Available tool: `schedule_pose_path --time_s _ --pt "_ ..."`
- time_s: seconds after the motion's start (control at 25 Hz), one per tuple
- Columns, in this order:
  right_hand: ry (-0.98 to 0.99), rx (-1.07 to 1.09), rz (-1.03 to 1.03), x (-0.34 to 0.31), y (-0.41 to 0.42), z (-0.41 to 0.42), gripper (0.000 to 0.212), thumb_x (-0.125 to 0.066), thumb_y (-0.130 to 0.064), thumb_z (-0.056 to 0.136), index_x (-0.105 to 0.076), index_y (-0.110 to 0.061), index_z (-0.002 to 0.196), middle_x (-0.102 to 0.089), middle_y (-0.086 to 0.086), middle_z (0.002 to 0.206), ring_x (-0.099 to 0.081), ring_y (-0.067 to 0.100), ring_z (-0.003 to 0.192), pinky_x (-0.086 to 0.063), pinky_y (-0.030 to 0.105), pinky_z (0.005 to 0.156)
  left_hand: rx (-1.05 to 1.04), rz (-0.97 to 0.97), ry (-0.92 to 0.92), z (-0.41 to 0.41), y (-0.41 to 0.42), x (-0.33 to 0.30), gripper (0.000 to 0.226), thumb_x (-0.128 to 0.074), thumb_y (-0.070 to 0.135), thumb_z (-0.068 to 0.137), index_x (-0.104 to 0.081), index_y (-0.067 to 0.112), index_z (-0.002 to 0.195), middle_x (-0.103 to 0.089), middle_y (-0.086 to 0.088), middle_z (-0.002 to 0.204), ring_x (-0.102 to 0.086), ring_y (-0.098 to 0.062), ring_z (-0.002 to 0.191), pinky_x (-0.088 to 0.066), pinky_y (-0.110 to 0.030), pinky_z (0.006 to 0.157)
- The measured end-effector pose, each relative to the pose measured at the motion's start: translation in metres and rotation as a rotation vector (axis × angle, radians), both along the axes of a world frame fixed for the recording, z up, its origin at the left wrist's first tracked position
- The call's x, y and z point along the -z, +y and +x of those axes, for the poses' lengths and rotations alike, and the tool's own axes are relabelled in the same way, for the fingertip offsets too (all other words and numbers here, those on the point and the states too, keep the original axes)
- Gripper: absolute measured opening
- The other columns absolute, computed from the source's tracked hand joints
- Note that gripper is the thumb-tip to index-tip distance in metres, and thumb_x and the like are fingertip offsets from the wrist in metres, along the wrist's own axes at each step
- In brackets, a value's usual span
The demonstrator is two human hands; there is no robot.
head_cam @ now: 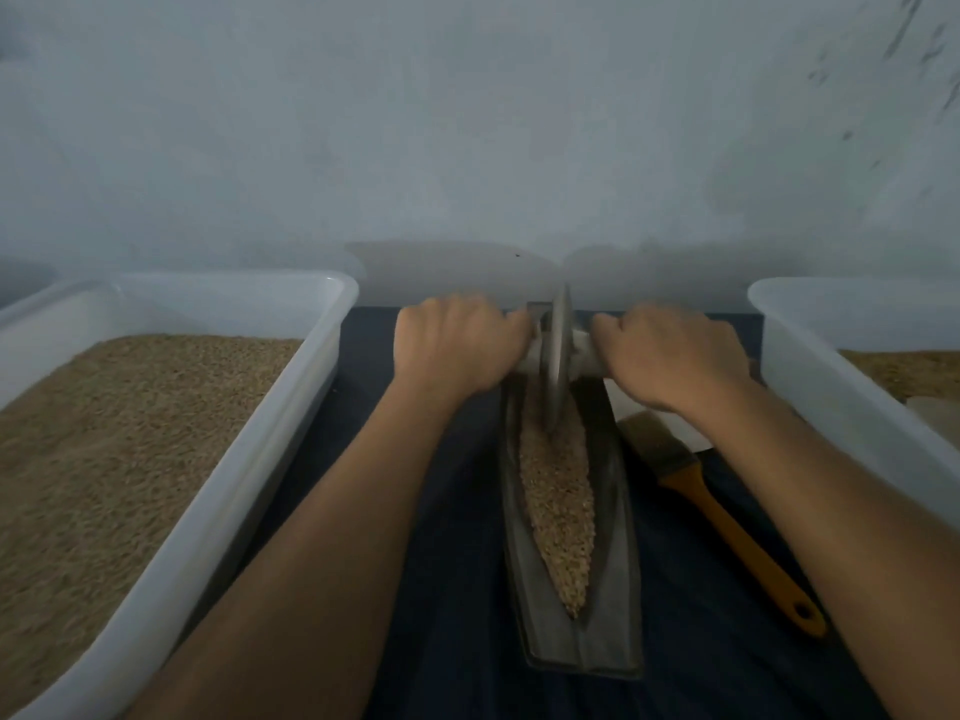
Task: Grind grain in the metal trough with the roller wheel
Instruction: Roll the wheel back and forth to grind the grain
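left hand (pixel 453 347) & right hand (pixel 670 356) gripping roller wheel (pixel 555 362) axle, arms outstretched

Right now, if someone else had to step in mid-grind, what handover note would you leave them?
Left hand grips the roller wheel's left handle; right hand grips the right one.
The wheel stands upright at the far end of the metal trough on the dark cloth.
Grain fills the trough's groove and looks mostly whole.
A paintbrush lies right of the trough; white tubs of grain stand on both sides.
Left: roll the wheel back and forth.
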State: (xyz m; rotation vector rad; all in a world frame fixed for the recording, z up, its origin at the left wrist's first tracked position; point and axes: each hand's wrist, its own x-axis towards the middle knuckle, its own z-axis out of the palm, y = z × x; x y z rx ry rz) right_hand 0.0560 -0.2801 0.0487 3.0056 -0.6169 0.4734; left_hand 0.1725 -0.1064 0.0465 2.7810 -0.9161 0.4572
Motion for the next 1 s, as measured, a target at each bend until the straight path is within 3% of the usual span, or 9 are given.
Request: schedule_pose_path --time_s 0.16,0.24,0.32,0.4,0.6,0.76,0.84,0.92,1.0 --pt "0.072 -0.035 0.012 -0.012 0.000 0.018 0.061 -0.013 -0.054 0.100 -0.055 -0.017 0.076 -0.056 0.010 0.076 -0.052 0.024 0.069 -0.029 0.033 0.059 0.039 0.102 0.027 0.012 0.000 -0.003 0.060 -0.016 0.046 0.089 -0.061 0.017 0.117 -0.065 -0.016 0.125 -0.062 -0.040 0.110 -0.033 -0.043 0.077" --pt "-0.059 -0.015 -0.026 -0.009 0.016 0.004 0.063 -0.020 -0.050 0.103 -0.056 -0.015 0.065 -0.054 0.007 0.065 -0.049 0.023 0.059 -0.026 0.033 0.055 0.053 0.113 -0.009 -0.002 0.016 0.004 0.044 -0.022 0.043 0.100 -0.059 0.020 0.106 -0.065 -0.012 0.109 -0.061 -0.036 0.092 -0.035 -0.040 0.071" --pt "-0.200 -0.022 -0.120 0.002 0.031 -0.024 0.062 -0.017 -0.047 0.102 -0.051 -0.019 0.058 -0.047 0.001 0.058 -0.044 0.022 0.053 -0.024 0.033 0.053 0.161 0.118 -0.235 -0.032 0.035 0.018 0.022 -0.040 0.035 0.103 -0.047 0.021 0.088 -0.057 -0.002 0.083 -0.050 -0.027 0.068 -0.035 -0.036 0.059" --pt "-0.205 -0.063 -0.169 0.013 0.048 -0.059 0.057 -0.010 -0.044 0.103 -0.048 -0.023 0.066 -0.043 -0.007 0.060 -0.046 0.020 0.055 -0.034 0.035 0.055 0.192 -0.031 -0.316 -0.064 0.057 0.027 0.028 -0.051 0.029 0.101 -0.043 0.019 0.075 -0.049 0.005 0.065 -0.045 -0.018 0.054 -0.037 -0.033 0.054" --pt "-0.310 -0.115 -0.245 0.020 0.068 -0.094 0.039 -0.018 -0.037 0.108 -0.038 -0.026 0.077 -0.034 -0.009 0.065 -0.035 0.017 0.057 -0.031 0.036 0.059 0.137 -0.142 -0.292 -0.098 0.081 0.037 0.031 -0.029 0.037 0.106 -0.039 0.030 0.077 -0.040 0.010 0.066 -0.036 -0.012 0.056 -0.035 -0.037 0.062" --pt "-0.276 -0.136 -0.194 0.017 0.056 -0.075 0.049 -0.014 -0.041 0.105 -0.043 -0.025 0.068 -0.037 -0.010 0.056 -0.036 0.012 0.048 -0.034 0.033 0.052 0.172 -0.110 -0.327 -0.084 0.069 0.025 0.030 -0.043 0.032 0.103 -0.046 0.024 0.074 -0.046 0.009 0.062 -0.045 -0.015 0.050 -0.043 -0.035 0.054" --pt "-0.261 -0.067 -0.149 0.014 0.041 -0.051 0.057 -0.010 -0.046 0.098 -0.045 -0.023 0.059 -0.041 -0.006 0.053 -0.037 0.012 0.047 -0.023 0.030 0.050 0.168 0.090 -0.290 -0.060 0.046 0.014 0.030 -0.034 0.033 0.099 -0.054 0.016 0.086 -0.048 0.001 0.072 -0.048 -0.024 0.061 -0.034 -0.033 0.051" --pt "-0.158 0.015 -0.116 0.005 0.020 -0.018 0.059 -0.007 -0.050 0.090 -0.048 -0.020 0.062 -0.047 0.002 0.061 -0.041 0.019 0.054 -0.018 0.032 0.052 0.077 0.191 -0.042 -0.025 0.020 -0.003 0.059 -0.011 0.044 0.088 -0.060 0.018 0.108 -0.058 -0.010 0.095 -0.055 -0.032 0.083 -0.033 -0.037 0.066" --pt "0.041 -0.010 -0.069 -0.004 -0.002 0.012 0.051 -0.008 -0.045 0.091 -0.049 -0.020 0.074 -0.049 0.005 0.073 -0.045 0.021 0.064 -0.022 0.033 0.055 0.047 0.207 0.141 0.003 0.000 -0.017 0.060 -0.017 0.043 0.077 -0.060 0.019 0.109 -0.065 -0.014 0.120 -0.061 -0.035 0.103 -0.033 -0.042 0.076"
